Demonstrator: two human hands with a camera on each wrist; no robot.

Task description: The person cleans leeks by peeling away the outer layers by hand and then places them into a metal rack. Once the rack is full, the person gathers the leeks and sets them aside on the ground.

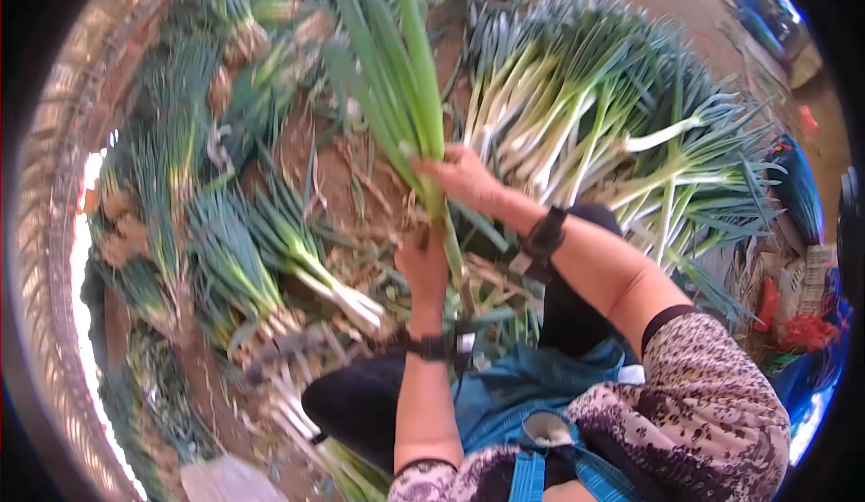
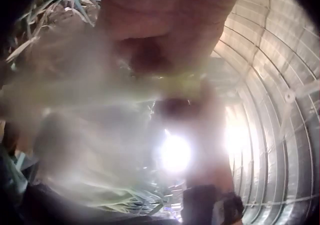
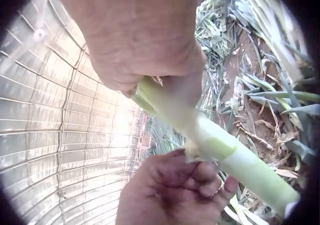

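Observation:
A large green onion [image 1: 405, 96] stands nearly upright in front of the person, leaves up and pale stalk down. My right hand [image 1: 468, 177] grips it where the leaves meet the stalk. Lower down, my left hand [image 1: 422, 268] has its fingers curled at the stalk's side. From the right wrist, the pale stalk [image 3: 255, 172] runs diagonally beneath the right hand [image 3: 145, 40]. There the left hand [image 3: 172, 190] pinches at a loose bit of outer layer on the stalk. Blur hides most detail in the left wrist view.
A broad pile of green onions [image 1: 577, 96] with white stalks lies to the right. Several bundles [image 1: 225, 241] lie on the soil at left. Peeled leaves and dry scraps [image 1: 360, 177] litter the ground between them. A ribbed translucent wall [image 1: 63, 141] curves along the left.

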